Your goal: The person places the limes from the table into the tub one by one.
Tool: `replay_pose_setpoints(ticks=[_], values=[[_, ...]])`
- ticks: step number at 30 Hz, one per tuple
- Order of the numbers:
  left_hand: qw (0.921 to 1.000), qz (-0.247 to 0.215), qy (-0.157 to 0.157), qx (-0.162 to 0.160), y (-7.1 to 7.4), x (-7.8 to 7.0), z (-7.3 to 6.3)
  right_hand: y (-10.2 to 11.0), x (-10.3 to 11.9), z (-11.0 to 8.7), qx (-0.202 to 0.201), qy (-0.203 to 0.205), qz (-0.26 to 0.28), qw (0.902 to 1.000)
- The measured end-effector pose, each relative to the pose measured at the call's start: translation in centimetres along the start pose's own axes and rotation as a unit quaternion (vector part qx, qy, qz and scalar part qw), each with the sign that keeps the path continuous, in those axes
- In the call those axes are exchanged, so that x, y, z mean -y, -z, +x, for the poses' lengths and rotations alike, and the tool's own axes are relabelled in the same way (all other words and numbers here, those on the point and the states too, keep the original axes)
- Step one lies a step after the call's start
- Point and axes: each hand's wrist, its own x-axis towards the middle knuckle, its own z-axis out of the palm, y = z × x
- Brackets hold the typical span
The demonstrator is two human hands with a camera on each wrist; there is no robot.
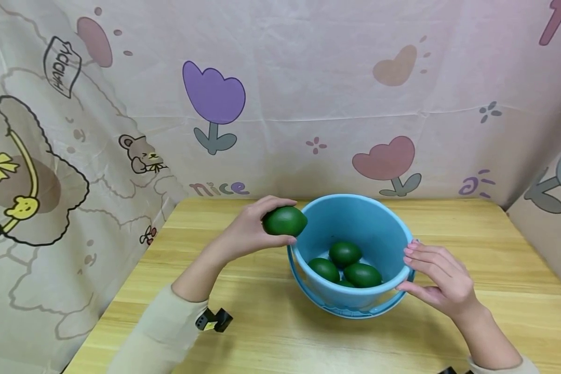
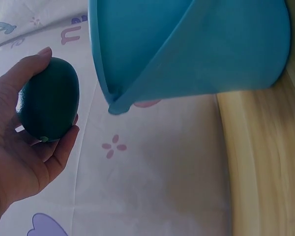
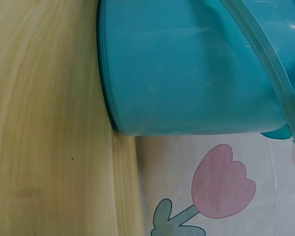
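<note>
A light blue bucket [image 1: 355, 208] stands upright on the table, with several dark green oval fruits [image 1: 346, 254] lying at its bottom. My left hand [image 1: 250, 228] grips another such fruit [image 1: 285, 221], smooth and avocado-like, between thumb and fingers by the bucket's left rim. In the left wrist view that fruit [image 2: 50, 101] is higher than the rim, its small stem end pointing toward the palm. On the opposite side, my right hand [image 1: 441, 278] holds the bucket's rim with fingertips and thumb. The right wrist view shows the bucket's outer wall [image 3: 187, 73] but no hand.
The bucket's blue handle [image 1: 350, 313] hangs down along its front. Under it is a light wooden table [image 1: 257, 327], whose back edge meets a cloth backdrop [image 1: 285, 78] printed with flowers. More printed cloth [image 1: 42, 291] hangs at the left.
</note>
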Motion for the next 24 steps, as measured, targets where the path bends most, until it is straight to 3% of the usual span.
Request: replay_pose_setpoints(ticks=[9,24], values=[[0.9994,-0.021,-0.024,0.014,-1.3,-0.7,1.2,0.0,-0.1,-0.1,-0.003,0.002,-0.003,1.0],[0.9977,0.009,-0.038,0.055,-2.9,-1.9,3.0,0.0,-0.1,0.0,-0.001,-0.002,-0.002,1.0]])
